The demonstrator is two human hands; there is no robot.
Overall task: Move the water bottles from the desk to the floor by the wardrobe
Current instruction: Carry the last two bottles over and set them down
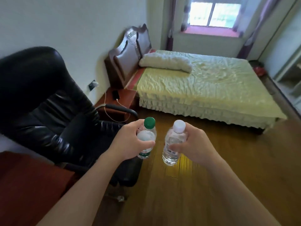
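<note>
My left hand (pixel 128 142) grips a clear water bottle with a green cap (pixel 147 136), held upright in the air over the wooden floor. My right hand (pixel 193 144) grips a second clear water bottle with a white cap (pixel 172 144), also upright, a short gap to the right of the first. Both bottles are off the desk (pixel 24 185), whose dark red corner shows at the lower left. A pale wardrobe (pixel 290 59) lines the right edge of the view, far from both hands.
A black leather office chair (pixel 45 103) stands close on the left. Behind it is a red nightstand (pixel 120 100) with a charging phone. A bed with a green cover (pixel 203 85) fills the middle. Wooden floor (pixel 211 168) stretches ahead and right.
</note>
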